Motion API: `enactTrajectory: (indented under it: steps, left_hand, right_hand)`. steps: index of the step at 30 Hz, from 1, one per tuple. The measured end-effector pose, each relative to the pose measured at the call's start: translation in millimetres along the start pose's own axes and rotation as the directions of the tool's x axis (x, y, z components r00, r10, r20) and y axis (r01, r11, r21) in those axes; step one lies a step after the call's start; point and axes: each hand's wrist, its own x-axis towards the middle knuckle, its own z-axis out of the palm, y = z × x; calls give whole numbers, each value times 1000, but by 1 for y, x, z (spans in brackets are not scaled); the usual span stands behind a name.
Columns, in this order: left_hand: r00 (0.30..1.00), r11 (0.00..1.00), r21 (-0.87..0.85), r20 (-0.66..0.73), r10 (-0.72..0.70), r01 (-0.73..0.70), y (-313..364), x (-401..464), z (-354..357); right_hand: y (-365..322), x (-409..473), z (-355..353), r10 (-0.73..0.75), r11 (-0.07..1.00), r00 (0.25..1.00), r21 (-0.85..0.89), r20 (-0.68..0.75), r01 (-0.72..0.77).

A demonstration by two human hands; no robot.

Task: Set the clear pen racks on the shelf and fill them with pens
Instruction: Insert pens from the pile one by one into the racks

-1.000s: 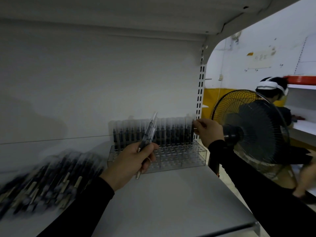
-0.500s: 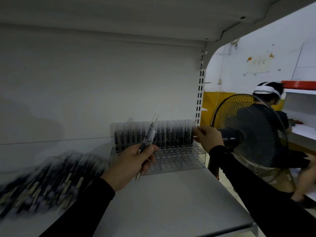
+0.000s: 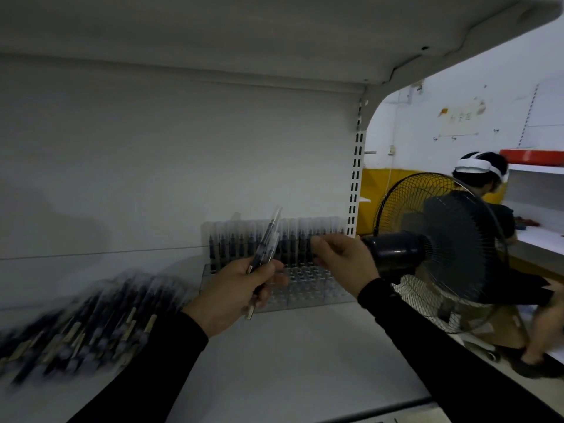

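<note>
A grey metal shelf (image 3: pixel 274 370) with a pale back panel fills most of the view, and another shelf board hangs above it. The clear pen rack (image 3: pixel 308 288) stands at the back right of the shelf, close to the slotted upright post (image 3: pixel 355 184). Its back row (image 3: pixel 244 242) is filled with dark pens standing upright under clear caps, while the front holes of the rack look unfilled.

The left hand (image 3: pixel 235 294) is in front of the rack and grips a small bunch of pens (image 3: pixel 265 248), fingers curled round them, with the capped ends pointing up and slightly to the right. The right hand (image 3: pixel 341 261) is at the right part of the filled row, with fingers bent near the pens there; I cannot tell if it pinches one, because the picture is blurred. Both arms wear black sleeves.

On the left of the shelf lies a loose pile of pens (image 3: pixel 88 325), strongly blurred. Beyond the shelf edge, on the right, stands a black fan (image 3: pixel 442 248), and behind it another person (image 3: pixel 488 209) bends toward a white shelf.
</note>
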Motion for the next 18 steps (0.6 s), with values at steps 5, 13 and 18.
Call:
enactTrajectory:
  steps: [5, 13, 18]
  left_hand:
    - [1000, 1000, -20, 26, 18, -17, 6, -9, -6]
    - [997, 999, 27, -77, 33, -31, 13, -25, -38]
    - [933, 942, 332, -321, 163, -51, 16, -31, -84]
  right_hand:
    - [-36, -10, 35, -54, 973, 981, 230, 184, 10]
    - [-58, 1, 64, 133, 734, 977, 646, 168, -211]
    - [-69, 14, 62, 198, 682, 977, 705, 80, -196]
